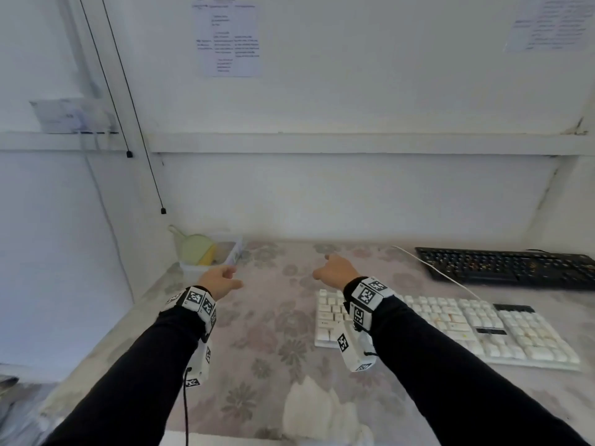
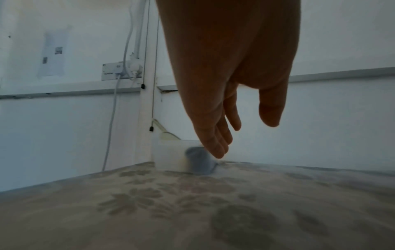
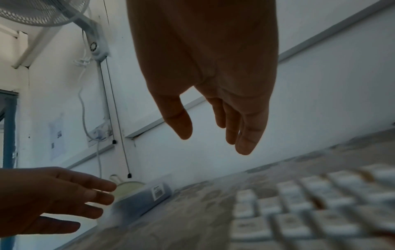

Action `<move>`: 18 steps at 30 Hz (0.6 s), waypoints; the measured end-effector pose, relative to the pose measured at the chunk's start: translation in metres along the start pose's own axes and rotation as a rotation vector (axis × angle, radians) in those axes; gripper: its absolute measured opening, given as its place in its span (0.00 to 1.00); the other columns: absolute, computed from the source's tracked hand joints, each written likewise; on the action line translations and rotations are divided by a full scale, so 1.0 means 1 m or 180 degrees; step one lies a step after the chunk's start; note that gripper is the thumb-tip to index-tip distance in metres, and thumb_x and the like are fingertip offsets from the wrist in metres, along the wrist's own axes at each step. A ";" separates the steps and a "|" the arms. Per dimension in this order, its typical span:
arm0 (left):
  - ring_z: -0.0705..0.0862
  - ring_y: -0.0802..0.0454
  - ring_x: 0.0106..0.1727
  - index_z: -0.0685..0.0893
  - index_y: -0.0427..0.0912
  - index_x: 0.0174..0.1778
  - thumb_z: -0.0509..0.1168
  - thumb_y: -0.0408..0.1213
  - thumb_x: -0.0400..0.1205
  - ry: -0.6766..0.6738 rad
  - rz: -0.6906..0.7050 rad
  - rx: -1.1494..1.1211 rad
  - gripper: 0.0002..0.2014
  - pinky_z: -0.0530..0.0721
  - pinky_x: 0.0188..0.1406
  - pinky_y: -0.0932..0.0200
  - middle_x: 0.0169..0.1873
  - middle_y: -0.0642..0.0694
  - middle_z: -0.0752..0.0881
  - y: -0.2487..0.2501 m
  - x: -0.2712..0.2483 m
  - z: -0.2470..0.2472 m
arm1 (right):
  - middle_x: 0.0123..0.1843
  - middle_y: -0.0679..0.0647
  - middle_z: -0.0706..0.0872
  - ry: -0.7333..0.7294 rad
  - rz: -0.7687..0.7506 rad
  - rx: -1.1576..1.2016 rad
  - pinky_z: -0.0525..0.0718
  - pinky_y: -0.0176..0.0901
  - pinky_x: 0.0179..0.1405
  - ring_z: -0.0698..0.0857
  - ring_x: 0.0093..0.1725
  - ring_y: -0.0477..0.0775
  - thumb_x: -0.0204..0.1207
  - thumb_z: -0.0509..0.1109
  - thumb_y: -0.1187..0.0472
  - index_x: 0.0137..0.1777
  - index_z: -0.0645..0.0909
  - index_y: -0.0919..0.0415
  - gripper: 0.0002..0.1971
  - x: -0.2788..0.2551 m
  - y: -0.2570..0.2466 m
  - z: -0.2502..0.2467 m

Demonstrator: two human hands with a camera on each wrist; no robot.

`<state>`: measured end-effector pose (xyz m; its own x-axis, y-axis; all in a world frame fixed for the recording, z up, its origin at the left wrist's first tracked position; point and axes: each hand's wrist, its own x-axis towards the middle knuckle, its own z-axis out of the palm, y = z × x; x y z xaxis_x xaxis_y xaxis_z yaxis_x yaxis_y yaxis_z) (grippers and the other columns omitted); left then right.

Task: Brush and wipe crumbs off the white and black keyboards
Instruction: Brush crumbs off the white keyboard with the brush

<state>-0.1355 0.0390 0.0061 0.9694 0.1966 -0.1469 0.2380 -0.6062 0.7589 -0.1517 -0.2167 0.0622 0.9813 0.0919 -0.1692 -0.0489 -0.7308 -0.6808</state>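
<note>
Flower-patterned cloth [image 1: 264, 333] covers the table in front of you, with a crumpled white cloth [image 1: 318, 410] lying at its near edge. Your left hand [image 1: 219, 280] and right hand [image 1: 336, 272] both hover above the table, fingers loosely spread, holding nothing. Under your right wrist lies the white keyboard [image 1: 450, 326]; the black keyboard [image 1: 508, 263] sits just behind it. Ahead of your left hand, a clear plastic tub [image 1: 206, 263] with a pale green dustpan [image 1: 194, 247] stands against the wall.
</note>
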 end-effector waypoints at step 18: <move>0.68 0.41 0.77 0.55 0.34 0.82 0.75 0.28 0.73 -0.0213 -0.0416 0.0089 0.45 0.70 0.69 0.52 0.78 0.35 0.65 -0.082 0.074 -0.110 | 0.67 0.65 0.80 -0.0729 -0.0388 -0.0253 0.77 0.51 0.64 0.78 0.66 0.64 0.77 0.68 0.63 0.69 0.74 0.68 0.21 0.087 -0.129 0.144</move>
<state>-0.0902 0.1877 0.0028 0.9317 0.2241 -0.2859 0.3630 -0.6002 0.7127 -0.0865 -0.0173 0.0329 0.9108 0.3266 -0.2524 0.0908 -0.7550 -0.6494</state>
